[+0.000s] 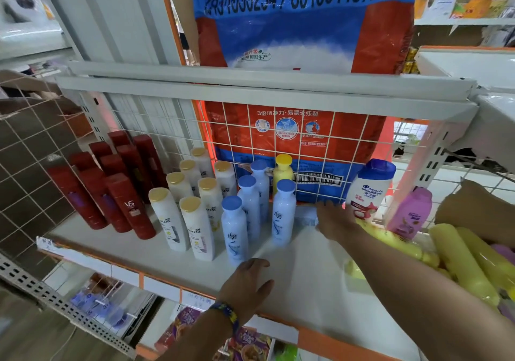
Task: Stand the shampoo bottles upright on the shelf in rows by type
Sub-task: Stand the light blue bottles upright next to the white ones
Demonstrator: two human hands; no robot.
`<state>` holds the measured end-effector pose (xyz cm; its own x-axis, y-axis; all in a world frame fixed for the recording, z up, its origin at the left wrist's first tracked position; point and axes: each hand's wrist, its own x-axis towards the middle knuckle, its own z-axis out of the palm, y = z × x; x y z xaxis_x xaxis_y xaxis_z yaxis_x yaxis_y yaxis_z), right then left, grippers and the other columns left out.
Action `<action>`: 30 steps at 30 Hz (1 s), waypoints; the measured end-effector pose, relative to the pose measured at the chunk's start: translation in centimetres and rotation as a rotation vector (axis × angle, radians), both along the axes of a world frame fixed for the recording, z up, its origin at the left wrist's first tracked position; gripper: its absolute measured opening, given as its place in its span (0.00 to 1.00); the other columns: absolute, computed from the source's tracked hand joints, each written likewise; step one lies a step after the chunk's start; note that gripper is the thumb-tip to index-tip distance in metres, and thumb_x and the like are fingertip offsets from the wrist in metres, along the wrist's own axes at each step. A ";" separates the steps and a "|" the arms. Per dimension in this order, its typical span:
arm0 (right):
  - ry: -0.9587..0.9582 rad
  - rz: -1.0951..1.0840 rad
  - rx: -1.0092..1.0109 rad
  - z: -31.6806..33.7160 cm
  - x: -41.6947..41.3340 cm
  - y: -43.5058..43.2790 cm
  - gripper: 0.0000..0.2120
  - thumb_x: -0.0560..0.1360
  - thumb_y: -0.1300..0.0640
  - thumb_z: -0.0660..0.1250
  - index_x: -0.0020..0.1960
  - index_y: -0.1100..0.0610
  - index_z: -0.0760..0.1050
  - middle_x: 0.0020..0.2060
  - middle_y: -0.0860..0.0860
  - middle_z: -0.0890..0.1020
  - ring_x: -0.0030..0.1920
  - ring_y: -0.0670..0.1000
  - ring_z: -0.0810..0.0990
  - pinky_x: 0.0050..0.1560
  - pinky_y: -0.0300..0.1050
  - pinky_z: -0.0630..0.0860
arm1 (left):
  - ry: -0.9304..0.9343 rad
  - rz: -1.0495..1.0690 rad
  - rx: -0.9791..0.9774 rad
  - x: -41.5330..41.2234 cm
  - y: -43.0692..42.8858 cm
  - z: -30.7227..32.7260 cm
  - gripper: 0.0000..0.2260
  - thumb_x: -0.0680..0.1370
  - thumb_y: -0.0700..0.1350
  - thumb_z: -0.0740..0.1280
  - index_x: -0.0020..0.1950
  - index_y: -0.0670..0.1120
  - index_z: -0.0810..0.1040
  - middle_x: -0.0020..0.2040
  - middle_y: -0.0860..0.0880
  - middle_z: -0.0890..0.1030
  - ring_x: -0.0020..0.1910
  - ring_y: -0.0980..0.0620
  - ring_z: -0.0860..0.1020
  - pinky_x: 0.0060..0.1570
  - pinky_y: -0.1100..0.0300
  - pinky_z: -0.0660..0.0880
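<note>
On the white shelf (301, 280) stand rows of red VS bottles (128, 206), white Pantene bottles (196, 228) and pale blue bottles (234, 231), with one yellow bottle (282, 171) at the back. My right hand (335, 221) reaches in beside the blue row, fingers curled over the end of a pale blue bottle (305, 216) that lies on its side. My left hand (248, 284) rests flat on the shelf front, holding nothing. A white Head & Shoulders bottle (370, 190) and a pink bottle (412, 210) stand at the right. A yellow bottle (353, 272) lies under my right arm.
A cardboard box (473, 204) at the right holds several lying yellow bottles (462, 263). A wire grid (348, 143) backs the shelf, with a big red and blue detergent bag (292, 40) behind it. A white rail (250, 93) crosses just above the bottles.
</note>
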<state>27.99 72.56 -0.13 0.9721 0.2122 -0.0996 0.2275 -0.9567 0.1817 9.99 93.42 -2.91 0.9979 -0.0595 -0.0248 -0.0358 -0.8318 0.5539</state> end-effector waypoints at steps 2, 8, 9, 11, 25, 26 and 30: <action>-0.010 0.002 -0.012 1.0 -0.3 -0.1 0.25 0.75 0.47 0.66 0.67 0.56 0.65 0.64 0.54 0.74 0.64 0.58 0.73 0.62 0.56 0.67 | 0.009 -0.008 -0.005 0.0 -0.1 0.1 0.17 0.78 0.53 0.62 0.66 0.54 0.67 0.65 0.54 0.70 0.60 0.54 0.73 0.58 0.60 0.71; 0.031 -0.039 0.021 4.2 -1.3 -1.1 0.27 0.68 0.41 0.69 0.64 0.47 0.69 0.58 0.51 0.78 0.58 0.60 0.77 0.55 0.57 0.73 | -0.009 -0.069 -0.015 0.4 -0.7 0.7 0.17 0.78 0.51 0.61 0.67 0.53 0.67 0.65 0.53 0.69 0.62 0.54 0.71 0.60 0.60 0.70; 0.024 -0.043 0.024 4.5 -1.5 -1.5 0.27 0.66 0.40 0.69 0.62 0.46 0.71 0.56 0.50 0.79 0.56 0.59 0.78 0.53 0.56 0.75 | -0.010 -0.077 -0.017 0.5 -0.7 0.7 0.17 0.79 0.51 0.61 0.67 0.52 0.67 0.66 0.53 0.69 0.62 0.54 0.70 0.61 0.60 0.69; 0.020 -0.043 0.070 5.4 -1.9 -2.3 0.25 0.63 0.40 0.70 0.57 0.47 0.73 0.52 0.48 0.80 0.53 0.56 0.79 0.50 0.52 0.78 | -0.014 -0.099 -0.021 0.6 -1.0 0.8 0.17 0.79 0.51 0.61 0.68 0.52 0.67 0.66 0.53 0.69 0.63 0.54 0.70 0.62 0.60 0.69; -0.031 -0.046 0.457 11.3 -4.7 -1.7 0.17 0.68 0.52 0.75 0.52 0.55 0.74 0.45 0.52 0.80 0.43 0.53 0.78 0.43 0.47 0.77 | -0.035 -0.188 -0.029 1.8 -3.0 0.7 0.16 0.79 0.52 0.60 0.66 0.52 0.67 0.66 0.53 0.68 0.64 0.54 0.68 0.62 0.60 0.68; -0.038 -0.055 0.460 11.5 -5.0 -1.4 0.17 0.68 0.51 0.75 0.52 0.55 0.74 0.45 0.52 0.80 0.43 0.53 0.78 0.44 0.48 0.78 | -0.035 -0.190 -0.031 1.9 -2.9 0.6 0.16 0.79 0.52 0.60 0.66 0.52 0.67 0.66 0.53 0.68 0.64 0.54 0.68 0.62 0.60 0.68; -0.086 -0.042 0.526 11.6 -6.1 -0.4 0.21 0.66 0.46 0.76 0.51 0.56 0.75 0.43 0.51 0.80 0.43 0.53 0.79 0.46 0.50 0.79 | -0.072 -0.183 -0.033 2.3 -2.9 0.6 0.16 0.78 0.52 0.60 0.65 0.50 0.68 0.65 0.52 0.69 0.63 0.54 0.69 0.62 0.63 0.66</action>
